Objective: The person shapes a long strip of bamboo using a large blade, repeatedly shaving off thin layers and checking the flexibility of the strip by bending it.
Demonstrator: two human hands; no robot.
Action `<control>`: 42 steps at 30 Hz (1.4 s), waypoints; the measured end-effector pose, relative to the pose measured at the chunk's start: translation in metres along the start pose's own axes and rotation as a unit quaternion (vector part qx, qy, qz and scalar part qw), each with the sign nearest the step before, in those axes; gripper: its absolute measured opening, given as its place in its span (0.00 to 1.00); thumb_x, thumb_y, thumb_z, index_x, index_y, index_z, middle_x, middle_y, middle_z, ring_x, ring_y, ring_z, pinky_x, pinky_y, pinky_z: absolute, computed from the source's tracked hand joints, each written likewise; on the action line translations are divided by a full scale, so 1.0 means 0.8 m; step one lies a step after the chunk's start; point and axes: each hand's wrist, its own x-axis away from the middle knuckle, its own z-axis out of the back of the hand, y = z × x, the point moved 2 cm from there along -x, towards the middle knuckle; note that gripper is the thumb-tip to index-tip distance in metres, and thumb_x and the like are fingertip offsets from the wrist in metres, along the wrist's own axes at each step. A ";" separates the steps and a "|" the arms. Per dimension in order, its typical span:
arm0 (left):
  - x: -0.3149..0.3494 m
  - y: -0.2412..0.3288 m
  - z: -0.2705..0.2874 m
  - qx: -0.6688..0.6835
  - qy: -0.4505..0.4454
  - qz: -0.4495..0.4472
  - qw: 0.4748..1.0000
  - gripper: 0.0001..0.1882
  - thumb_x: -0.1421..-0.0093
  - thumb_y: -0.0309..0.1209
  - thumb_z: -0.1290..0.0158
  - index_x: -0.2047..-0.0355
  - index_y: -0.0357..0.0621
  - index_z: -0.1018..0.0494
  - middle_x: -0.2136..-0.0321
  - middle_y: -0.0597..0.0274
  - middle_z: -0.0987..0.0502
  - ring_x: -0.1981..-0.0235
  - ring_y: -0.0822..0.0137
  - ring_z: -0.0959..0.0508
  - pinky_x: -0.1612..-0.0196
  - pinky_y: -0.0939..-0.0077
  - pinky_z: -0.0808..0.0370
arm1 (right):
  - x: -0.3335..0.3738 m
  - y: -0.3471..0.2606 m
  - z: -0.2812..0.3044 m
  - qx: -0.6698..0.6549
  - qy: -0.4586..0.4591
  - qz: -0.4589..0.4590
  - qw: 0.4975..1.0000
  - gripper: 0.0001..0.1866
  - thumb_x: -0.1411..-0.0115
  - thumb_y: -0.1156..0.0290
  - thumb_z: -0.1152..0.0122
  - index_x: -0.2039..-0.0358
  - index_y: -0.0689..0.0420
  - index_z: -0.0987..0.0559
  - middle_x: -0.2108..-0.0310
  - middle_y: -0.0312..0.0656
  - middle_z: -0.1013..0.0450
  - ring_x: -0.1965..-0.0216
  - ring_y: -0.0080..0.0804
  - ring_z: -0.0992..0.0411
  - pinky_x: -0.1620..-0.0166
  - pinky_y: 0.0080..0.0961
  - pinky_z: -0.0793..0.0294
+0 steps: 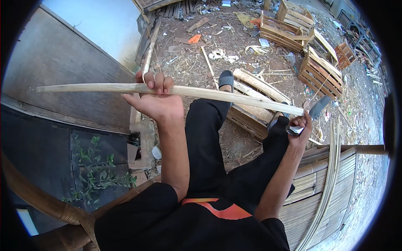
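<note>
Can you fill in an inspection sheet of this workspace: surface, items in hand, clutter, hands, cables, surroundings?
Surface: bare, littered ground; slatted bamboo platform at right, long thin strips lying across it.
Items in hand: long pale strip, held crosswise above the legs; knife with a curved grey blade, near the strip's right end.
Clutter: scraps around the feet, including an orange piece; split pale lengths near the sandals.
Hands: left hand has fingers curled over the strip; right hand grips the knife.
Cables: nothing seen.
Surroundings: wooden crates at upper right; pale wall at upper left; leafy plant at lower left.
</note>
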 end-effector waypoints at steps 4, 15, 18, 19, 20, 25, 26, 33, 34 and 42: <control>-0.011 0.010 -0.018 -0.063 -0.048 -0.041 0.996 0.28 0.31 0.60 0.69 0.71 0.50 0.37 0.84 0.71 0.49 0.86 0.76 0.51 0.84 0.81 0.51 | 0.002 0.006 0.003 0.110 0.018 -0.004 0.994 0.04 0.33 0.71 0.47 0.66 0.56 0.27 0.82 0.27 0.37 0.85 0.13 0.38 0.77 0.17 0.34; -0.031 -0.009 -0.057 -0.124 -0.161 -0.054 0.978 0.27 0.31 0.58 0.66 0.78 0.54 0.43 0.87 0.73 0.52 0.87 0.77 0.54 0.85 0.81 0.55 | 0.012 0.047 0.023 0.440 0.096 0.071 0.890 0.08 0.43 0.70 0.35 0.68 0.57 0.26 0.81 0.30 0.34 0.83 0.16 0.36 0.79 0.16 0.36; -0.021 -0.056 -0.051 -0.133 -0.190 -0.054 0.971 0.25 0.30 0.54 0.65 0.79 0.54 0.45 0.86 0.72 0.50 0.86 0.75 0.52 0.83 0.79 0.52 | 0.019 0.078 0.038 0.459 0.093 0.069 0.881 0.06 0.45 0.75 0.39 0.70 0.59 0.29 0.81 0.32 0.34 0.83 0.18 0.35 0.79 0.17 0.34; -0.023 -0.084 -0.043 -0.146 -0.190 -0.052 0.969 0.23 0.31 0.52 0.64 0.78 0.53 0.46 0.86 0.71 0.50 0.85 0.75 0.51 0.81 0.78 0.50 | 0.021 0.087 0.038 0.450 0.086 0.062 0.887 0.06 0.45 0.75 0.39 0.70 0.59 0.29 0.81 0.32 0.33 0.83 0.18 0.35 0.79 0.18 0.34; -0.024 -0.114 -0.026 -0.159 -0.187 -0.045 0.968 0.21 0.31 0.49 0.64 0.78 0.53 0.48 0.85 0.70 0.49 0.85 0.75 0.49 0.79 0.77 0.49 | 0.023 0.092 0.041 0.445 0.083 0.054 0.890 0.06 0.45 0.75 0.40 0.71 0.59 0.29 0.81 0.33 0.33 0.83 0.18 0.35 0.79 0.18 0.33; -0.034 -0.212 0.062 -0.217 -0.210 0.032 0.953 0.16 0.35 0.41 0.62 0.78 0.52 0.50 0.84 0.70 0.48 0.83 0.75 0.48 0.77 0.77 0.47 | 0.012 0.117 0.050 0.475 0.095 0.010 0.875 0.07 0.46 0.77 0.39 0.72 0.57 0.31 0.82 0.32 0.34 0.85 0.19 0.35 0.80 0.19 0.34; -0.032 -0.224 0.071 -0.219 -0.211 0.044 0.952 0.16 0.35 0.41 0.62 0.78 0.52 0.50 0.84 0.70 0.48 0.83 0.75 0.48 0.77 0.77 0.47 | 0.007 0.125 0.060 0.457 0.099 0.013 0.884 0.08 0.46 0.77 0.39 0.72 0.57 0.31 0.83 0.33 0.34 0.85 0.20 0.35 0.80 0.19 0.34; -0.050 -0.301 0.102 -0.301 -0.229 0.088 0.922 0.16 0.36 0.36 0.58 0.80 0.49 0.46 0.83 0.70 0.45 0.81 0.76 0.44 0.75 0.79 0.42 | -0.020 0.183 0.135 0.446 0.159 -0.113 0.874 0.11 0.47 0.75 0.34 0.72 0.55 0.30 0.82 0.33 0.33 0.83 0.22 0.32 0.81 0.21 0.34; -0.053 -0.310 0.106 -0.302 -0.230 0.088 0.921 0.16 0.36 0.36 0.58 0.80 0.49 0.46 0.83 0.70 0.45 0.81 0.76 0.44 0.75 0.79 0.42 | -0.027 0.199 0.156 0.444 0.158 -0.114 0.874 0.11 0.47 0.75 0.34 0.72 0.55 0.30 0.82 0.33 0.33 0.83 0.22 0.32 0.81 0.21 0.34; -0.063 -0.382 0.142 -0.356 -0.294 0.169 0.871 0.11 0.33 0.31 0.54 0.74 0.46 0.38 0.79 0.70 0.40 0.75 0.76 0.39 0.67 0.78 0.38 | -0.021 0.324 0.307 0.531 0.257 -0.167 0.790 0.07 0.51 0.75 0.37 0.75 0.56 0.29 0.83 0.35 0.31 0.85 0.24 0.32 0.81 0.25 0.34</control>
